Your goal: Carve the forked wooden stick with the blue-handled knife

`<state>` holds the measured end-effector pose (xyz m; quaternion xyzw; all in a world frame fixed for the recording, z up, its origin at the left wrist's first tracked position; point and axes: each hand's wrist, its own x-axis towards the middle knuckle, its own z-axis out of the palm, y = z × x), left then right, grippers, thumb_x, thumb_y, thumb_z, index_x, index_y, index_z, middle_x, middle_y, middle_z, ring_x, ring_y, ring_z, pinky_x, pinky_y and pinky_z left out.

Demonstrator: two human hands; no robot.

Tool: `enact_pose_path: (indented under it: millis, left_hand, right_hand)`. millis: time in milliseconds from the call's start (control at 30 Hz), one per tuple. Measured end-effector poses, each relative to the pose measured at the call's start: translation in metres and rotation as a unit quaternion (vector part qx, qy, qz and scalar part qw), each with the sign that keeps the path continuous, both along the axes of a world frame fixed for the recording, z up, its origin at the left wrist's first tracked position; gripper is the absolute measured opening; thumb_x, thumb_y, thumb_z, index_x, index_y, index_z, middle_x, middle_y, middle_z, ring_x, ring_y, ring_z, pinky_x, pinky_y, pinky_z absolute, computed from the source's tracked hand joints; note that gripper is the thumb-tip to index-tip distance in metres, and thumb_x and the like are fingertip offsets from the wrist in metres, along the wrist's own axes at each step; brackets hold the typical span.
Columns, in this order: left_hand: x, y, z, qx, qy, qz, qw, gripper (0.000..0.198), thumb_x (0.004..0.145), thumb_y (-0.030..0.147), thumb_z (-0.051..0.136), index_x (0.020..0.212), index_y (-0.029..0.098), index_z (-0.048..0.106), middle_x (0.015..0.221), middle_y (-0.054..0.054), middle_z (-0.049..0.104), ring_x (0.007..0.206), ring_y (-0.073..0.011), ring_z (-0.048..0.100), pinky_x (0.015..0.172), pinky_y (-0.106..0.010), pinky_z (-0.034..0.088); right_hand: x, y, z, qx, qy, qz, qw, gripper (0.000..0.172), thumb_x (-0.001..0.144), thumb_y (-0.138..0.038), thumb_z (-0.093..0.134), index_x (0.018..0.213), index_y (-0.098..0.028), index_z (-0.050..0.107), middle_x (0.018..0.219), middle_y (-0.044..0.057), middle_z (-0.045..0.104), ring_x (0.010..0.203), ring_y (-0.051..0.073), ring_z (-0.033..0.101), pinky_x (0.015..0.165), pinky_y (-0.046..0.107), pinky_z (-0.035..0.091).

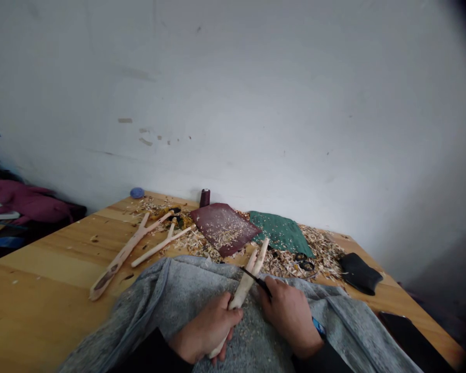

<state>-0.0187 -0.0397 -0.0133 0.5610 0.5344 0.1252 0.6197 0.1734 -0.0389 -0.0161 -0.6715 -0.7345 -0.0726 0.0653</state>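
My left hand [213, 325] is wrapped round the lower part of a pale, peeled forked stick [241, 292], whose two prongs point away from me. In my right hand [289, 313] is a knife [261, 284] with a dark handle. Its thin dark blade lies across the stick just below the fork. Under both hands a grey cloth [194, 282], sprinkled with small shavings, covers the table's near edge. The butt of the stick sticks out below my left fingers.
Two more peeled forked sticks, a larger one [118, 261] and a smaller one [161, 246], lie left on the wooden table [42, 264]. Behind are a maroon sheet [225, 225], a green cloth [279, 230], a thread spool [205, 198] and wood shavings [322, 248]. A black object [360, 273] lies right.
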Motion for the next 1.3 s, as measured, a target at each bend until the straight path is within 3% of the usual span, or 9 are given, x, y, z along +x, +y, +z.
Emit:
enact_pose_path:
  millis: [200,333,500,733,1033,1300]
  left_hand:
    - [0.0005,-0.0011,0.0070,-0.007,0.007,-0.006,1.000,0.006,0.097,0.021,0.034,0.095,0.025,0.039,0.060,0.010,0.046,0.030,-0.0075,0.041,0.031,-0.019,0.030]
    - [-0.0002,-0.0032,0.0097,0.001,0.008,-0.003,1.000,0.007,0.097,0.022,0.033,0.093,0.024,0.038,0.061,0.010,0.045,0.031,-0.0070,0.040,0.033,-0.020,0.030]
    - [-0.0006,-0.0031,0.0072,0.004,0.007,-0.003,1.000,0.006,0.097,0.024,0.035,0.092,0.025,0.038,0.061,0.010,0.046,0.031,-0.0067,0.040,0.033,-0.019,0.030]
    - [-0.0003,-0.0007,0.0014,0.007,0.000,-0.010,1.000,0.005,0.097,0.023,0.036,0.093,0.024,0.039,0.060,0.011,0.046,0.030,-0.0071,0.041,0.032,-0.018,0.031]
    - [0.0004,-0.0027,0.0047,-0.004,0.001,0.007,1.000,0.004,0.097,0.026,0.039,0.093,0.025,0.039,0.061,0.011,0.045,0.031,-0.0063,0.040,0.035,-0.019,0.031]
    - [-0.0014,-0.0033,0.0080,-0.001,-0.001,-0.002,1.000,0.005,0.097,0.025,0.038,0.092,0.025,0.038,0.060,0.011,0.045,0.031,-0.0063,0.040,0.035,-0.020,0.031]
  right_hand:
    - [-0.0058,-0.0047,-0.0016,-0.037,0.011,0.080,0.996,0.015,0.095,-0.029,0.055,0.089,-0.025,0.068,0.084,0.001,0.075,0.077,0.020,0.071,0.061,0.028,0.035]
    - [-0.0054,-0.0046,0.0002,-0.021,0.015,0.065,0.998,0.017,0.096,-0.030,0.053,0.089,-0.024,0.068,0.085,0.001,0.076,0.077,0.020,0.071,0.061,0.028,0.035]
    - [0.0014,0.0002,0.0003,0.004,0.004,-0.002,1.000,0.025,0.101,-0.032,0.045,0.092,-0.023,0.067,0.087,0.004,0.075,0.075,0.021,0.071,0.058,0.029,0.033]
    - [-0.0044,-0.0039,-0.0014,-0.041,0.011,0.085,0.996,0.019,0.097,-0.030,0.052,0.089,-0.025,0.068,0.085,0.002,0.075,0.078,0.020,0.071,0.062,0.029,0.036]
    - [-0.0057,-0.0037,0.0008,-0.024,0.021,0.030,0.999,0.018,0.096,-0.030,0.052,0.090,-0.024,0.069,0.089,0.003,0.076,0.079,0.020,0.071,0.063,0.028,0.037]
    - [-0.0036,-0.0036,-0.0013,-0.037,0.025,0.068,0.997,0.019,0.096,-0.030,0.053,0.089,-0.024,0.070,0.087,0.003,0.076,0.079,0.020,0.071,0.065,0.028,0.039]
